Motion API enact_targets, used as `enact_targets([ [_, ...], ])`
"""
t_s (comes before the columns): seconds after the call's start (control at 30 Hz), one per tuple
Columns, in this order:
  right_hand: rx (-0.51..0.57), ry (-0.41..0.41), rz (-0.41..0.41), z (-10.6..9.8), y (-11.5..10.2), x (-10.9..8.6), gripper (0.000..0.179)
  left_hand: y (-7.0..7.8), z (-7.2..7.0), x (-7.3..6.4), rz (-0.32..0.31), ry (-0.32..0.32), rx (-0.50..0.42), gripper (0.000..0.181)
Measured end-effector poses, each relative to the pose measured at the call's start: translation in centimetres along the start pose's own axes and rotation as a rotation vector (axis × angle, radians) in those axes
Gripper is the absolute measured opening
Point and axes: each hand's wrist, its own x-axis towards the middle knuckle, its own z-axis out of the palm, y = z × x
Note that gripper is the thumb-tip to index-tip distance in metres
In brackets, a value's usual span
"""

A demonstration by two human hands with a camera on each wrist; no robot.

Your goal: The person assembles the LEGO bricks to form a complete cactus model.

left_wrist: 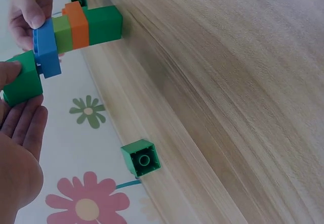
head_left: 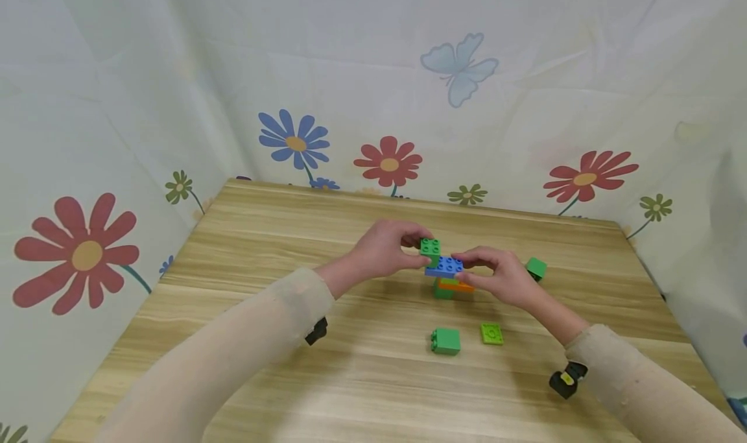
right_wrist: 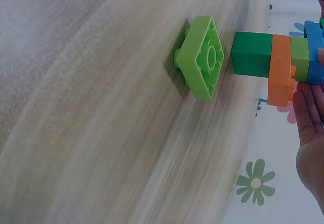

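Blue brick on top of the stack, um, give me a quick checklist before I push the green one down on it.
1. Left hand grips the green brick: ok.
2. Right hand steadies the blue brick: ok, thumb and fingers on it.
3. Green brick fully seated: not ok, it seems; a stud shows between the two in the left wrist view.
4. Studs lined up underneath: cannot tell, the green brick hides most of them.
5. Base brick on the table: looks ok.
6. Loose lime plate away from the stack: ok, it lies apart.
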Motion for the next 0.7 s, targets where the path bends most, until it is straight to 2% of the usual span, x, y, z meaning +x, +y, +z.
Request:
enact_targets([
  [0.23,-0.003,0.001,0.015,0.01,0.05,0.02,0.034,0.05,0.18,-0.05,0.005,-0.022,-0.008,0.034],
  [0.57,-0.004,-0.003,0.003,0.06,0.18,0.11,0.034,-0.09,0.02,-0.2,-0.012,-0.024,0.049,0.039],
  [0.7,-0.012,0.005,-0.004,0.07,0.26,0.07,0.034,0.04,-0.12,0.03,-0.015,-0.039,0.106,0.04],
])
